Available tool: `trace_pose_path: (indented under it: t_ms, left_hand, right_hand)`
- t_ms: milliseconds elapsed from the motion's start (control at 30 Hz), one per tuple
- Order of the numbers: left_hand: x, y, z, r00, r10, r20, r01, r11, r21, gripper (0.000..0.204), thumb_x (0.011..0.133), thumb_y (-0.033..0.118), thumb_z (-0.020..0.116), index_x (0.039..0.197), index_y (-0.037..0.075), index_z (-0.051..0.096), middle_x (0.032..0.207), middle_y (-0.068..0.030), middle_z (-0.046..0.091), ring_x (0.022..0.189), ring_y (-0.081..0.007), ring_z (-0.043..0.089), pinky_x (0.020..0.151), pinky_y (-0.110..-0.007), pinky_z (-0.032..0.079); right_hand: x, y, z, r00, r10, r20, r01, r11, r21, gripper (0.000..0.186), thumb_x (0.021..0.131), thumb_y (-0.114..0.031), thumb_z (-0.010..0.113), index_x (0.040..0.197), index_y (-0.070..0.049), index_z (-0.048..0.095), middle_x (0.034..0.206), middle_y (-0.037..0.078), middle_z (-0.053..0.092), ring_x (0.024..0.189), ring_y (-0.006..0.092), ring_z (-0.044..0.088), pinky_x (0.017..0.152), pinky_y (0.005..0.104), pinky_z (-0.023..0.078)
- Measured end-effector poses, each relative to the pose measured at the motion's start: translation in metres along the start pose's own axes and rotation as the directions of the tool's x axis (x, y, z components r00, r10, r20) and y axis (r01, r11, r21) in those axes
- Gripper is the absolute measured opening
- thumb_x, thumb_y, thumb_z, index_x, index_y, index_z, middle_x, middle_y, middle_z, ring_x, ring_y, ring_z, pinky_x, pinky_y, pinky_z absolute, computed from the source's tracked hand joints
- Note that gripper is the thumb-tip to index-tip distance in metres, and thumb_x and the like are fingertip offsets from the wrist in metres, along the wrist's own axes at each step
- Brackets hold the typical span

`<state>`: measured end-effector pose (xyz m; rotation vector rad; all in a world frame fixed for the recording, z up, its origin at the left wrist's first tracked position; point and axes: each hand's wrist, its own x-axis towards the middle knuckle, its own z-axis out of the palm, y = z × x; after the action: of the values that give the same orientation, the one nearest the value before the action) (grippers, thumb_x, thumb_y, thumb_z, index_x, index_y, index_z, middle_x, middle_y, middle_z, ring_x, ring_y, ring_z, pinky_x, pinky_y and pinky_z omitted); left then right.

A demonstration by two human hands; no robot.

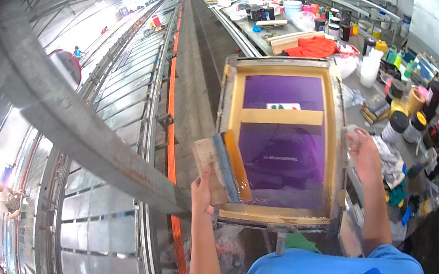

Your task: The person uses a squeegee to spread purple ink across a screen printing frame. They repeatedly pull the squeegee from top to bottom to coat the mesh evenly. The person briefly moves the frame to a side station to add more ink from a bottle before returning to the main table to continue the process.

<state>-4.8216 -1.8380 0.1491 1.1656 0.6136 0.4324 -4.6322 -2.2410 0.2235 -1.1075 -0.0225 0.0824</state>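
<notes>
A wooden screen-printing frame with purple mesh stands tilted in front of my body, a tan tape strip crossing the mesh. My left hand is closed round the wooden handle of a squeegee, thumb on its front face. The squeegee's blade edge is smeared orange-brown and overlaps the frame's left side. Whether these fingers also grip the frame is hidden. Beside the frame's right edge, my right hand has its fingers curled closed. Something whitish shows at its fingertips, too small to name.
On the right, a worktable holds bottles, jars, a white bucket and a red cloth. A thick grey metal beam slants across the left. Long printing tables flank an aisle. Another person is at far left.
</notes>
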Motion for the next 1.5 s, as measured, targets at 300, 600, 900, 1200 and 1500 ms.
trace_pose_path:
  t_ms: [300, 600, 900, 1200, 1500]
  left_hand:
    - [0.232, 0.016, 0.061, 0.997, -0.051, 0.055, 0.05, 0.999, 0.01, 0.061, 0.093, 0.046, 0.068, 0.12, -0.008, 0.062, 0.106, -0.009, 0.069, 0.091, -0.0148, 0.068, 0.078, -0.029, 0.054]
    - [0.437, 0.086, 0.011, 0.981, 0.036, -0.19, -0.027, 0.998, 0.048, 0.054, 0.095, 0.045, 0.066, 0.117, -0.004, 0.064, 0.1, -0.0079, 0.07, 0.083, -0.0146, 0.069, 0.071, -0.031, 0.056]
    - [0.659, 0.106, -0.064, 0.901, 0.006, -0.433, -0.028, 0.999, -0.046, 0.048, 0.095, 0.041, 0.066, 0.112, -0.003, 0.065, 0.094, -0.0079, 0.069, 0.077, -0.0163, 0.068, 0.067, -0.032, 0.056]
    - [0.902, 0.174, -0.048, 0.938, 0.04, -0.344, -0.072, 0.994, -0.081, 0.052, 0.094, 0.044, 0.068, 0.111, -0.005, 0.064, 0.096, -0.0071, 0.067, 0.081, -0.0158, 0.067, 0.069, -0.032, 0.055]
    - [1.21, 0.217, 0.0, 0.981, 0.002, -0.196, 0.009, 0.998, 0.058, 0.05, 0.094, 0.04, 0.068, 0.115, -0.005, 0.064, 0.099, -0.0075, 0.068, 0.085, -0.0161, 0.066, 0.073, -0.032, 0.054]
  right_hand:
    - [0.19, 0.059, 0.072, 0.997, -0.073, -0.034, 0.073, 0.997, -0.003, 0.024, 0.096, -0.021, 0.062, 0.116, -0.008, 0.059, 0.097, 0.005, 0.065, 0.072, 0.006, 0.05, 0.063, 0.0214, 0.038]
    - [0.41, 0.162, 0.244, 0.988, 0.103, 0.119, -0.107, 0.994, 0.025, 0.018, 0.094, -0.017, 0.063, 0.109, -0.008, 0.059, 0.087, -0.001, 0.06, 0.067, 0.0047, 0.047, 0.06, 0.0206, 0.036]
    - [0.596, 0.297, 0.444, 0.914, 0.266, 0.306, -0.26, 0.964, -0.06, 0.013, 0.097, -0.023, 0.062, 0.093, -0.012, 0.057, 0.075, -0.009, 0.044, 0.06, 0.0023, 0.037, 0.055, 0.0208, 0.029]
    - [0.776, 0.322, 0.58, 0.96, 0.198, 0.196, -0.185, 0.979, -0.081, 0.013, 0.096, -0.023, 0.061, 0.09, -0.013, 0.054, 0.073, -0.008, 0.043, 0.059, 0.0024, 0.034, 0.054, 0.0207, 0.028]
    - [0.985, 0.409, 0.639, 0.977, 0.206, 0.054, -0.206, 0.978, 0.005, 0.016, 0.095, -0.025, 0.062, 0.087, -0.013, 0.054, 0.076, -0.008, 0.044, 0.06, 0.0025, 0.036, 0.055, 0.0218, 0.028]
